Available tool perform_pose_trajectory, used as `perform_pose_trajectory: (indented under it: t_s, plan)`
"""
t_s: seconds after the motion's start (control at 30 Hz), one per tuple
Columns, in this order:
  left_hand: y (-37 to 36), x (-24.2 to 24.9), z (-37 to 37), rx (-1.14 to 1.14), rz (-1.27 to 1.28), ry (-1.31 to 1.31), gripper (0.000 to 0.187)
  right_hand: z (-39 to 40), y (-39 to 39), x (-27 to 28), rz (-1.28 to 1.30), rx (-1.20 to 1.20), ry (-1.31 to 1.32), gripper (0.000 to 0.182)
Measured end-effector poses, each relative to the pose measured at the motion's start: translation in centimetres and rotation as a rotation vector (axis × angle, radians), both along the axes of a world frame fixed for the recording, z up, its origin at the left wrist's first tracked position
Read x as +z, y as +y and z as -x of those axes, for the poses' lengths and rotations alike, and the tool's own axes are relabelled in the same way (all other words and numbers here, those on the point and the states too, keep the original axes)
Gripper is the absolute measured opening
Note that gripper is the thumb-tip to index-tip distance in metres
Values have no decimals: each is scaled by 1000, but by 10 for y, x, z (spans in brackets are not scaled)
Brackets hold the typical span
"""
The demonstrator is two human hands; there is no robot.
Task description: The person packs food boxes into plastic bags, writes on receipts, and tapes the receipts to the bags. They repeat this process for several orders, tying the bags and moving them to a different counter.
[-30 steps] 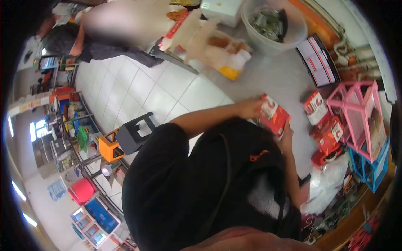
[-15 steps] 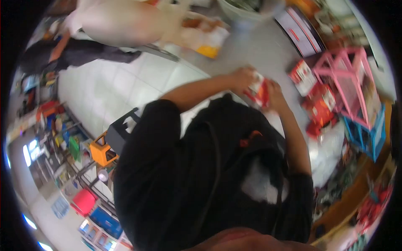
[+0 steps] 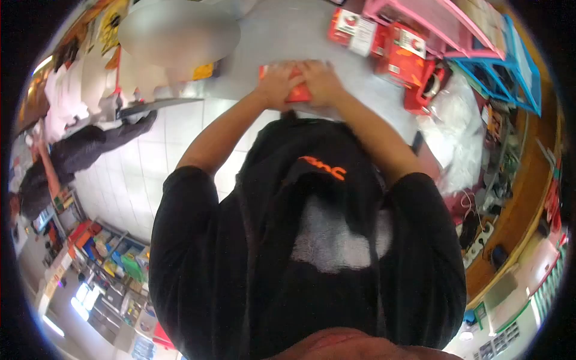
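Near the front edge of the grey table, a small red box sits between my two hands. My left hand covers its left side, fingers curled over it. From the other side, my right hand presses on it, and the fingertips of both hands come close together on top. Most of the box is hidden under the fingers, so its print cannot be read.
Red-and-white boxes stand to the right, beside a pink rack and a blue rack. Clear plastic bags lie nearer me. A yellow item is on the left; a person in dark trousers is farther left.
My view has turned, so the boxes and racks sit higher in the picture. The red-and-white package was tilted between my hands; now my hands lie over the red box, fingertips closer together.
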State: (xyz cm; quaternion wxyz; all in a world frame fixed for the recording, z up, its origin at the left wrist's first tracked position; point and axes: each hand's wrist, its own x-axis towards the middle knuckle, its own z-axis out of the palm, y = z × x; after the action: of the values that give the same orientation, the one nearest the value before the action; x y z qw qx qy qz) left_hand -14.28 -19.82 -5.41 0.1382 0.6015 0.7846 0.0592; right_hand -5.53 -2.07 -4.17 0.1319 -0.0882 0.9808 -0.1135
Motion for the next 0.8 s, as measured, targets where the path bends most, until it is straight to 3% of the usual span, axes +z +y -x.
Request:
perform_pose_trajectory:
  t_s: [0.13, 0.2, 0.23, 0.27, 0.33, 0.4, 0.5, 0.53, 0.57, 0.6, 0.63, 0.67, 0.73, 0.8]
  plan:
    - [34, -4, -31, 122, -77, -20, 85, -49, 26, 3, 116, -381, 268, 97]
    - [49, 2, -56, 468, -50, 68, 79, -82, 73, 14, 368, -587, 604, 79]
    - [60, -1, -65, 459, -59, 70, 79, -100, 105, 15, 275, -763, 704, 71]
    - [69, -5, -74, 635, -62, 102, 80, -121, 140, 13, 187, -935, 800, 63]
    - [82, -8, -83, 888, -55, 137, 82, -156, 204, 9, 146, -1232, 718, 35]
    - [91, -9, -86, 915, -59, 154, 81, -180, 256, -36, 371, -1471, 405, 29]
    - [95, -9, -84, 952, -71, 147, 81, -180, 268, -38, 305, -1376, 161, 29]
    - [94, -10, -84, 944, -81, 123, 81, -182, 282, -63, 433, -1431, 126, 31]
    - [92, -12, -84, 969, -65, 138, 81, -181, 266, -21, 408, -1395, 125, 30]
    - [92, -13, -82, 957, -66, 129, 81, -193, 264, -29, 646, -1357, 257, 30]
    - [90, -13, -82, 940, -68, 118, 81, -196, 238, 14, 540, -1338, 308, 32]
    - [92, -9, -81, 949, -25, 94, 82, -212, 236, -2, 455, -1270, 411, 35]
    - [91, -8, -80, 956, -5, 87, 82, -235, 217, 6, 656, -1437, 279, 34]
    - [94, -4, -80, 949, 89, 75, 87, -239, 208, -21, 732, -1457, 289, 31]
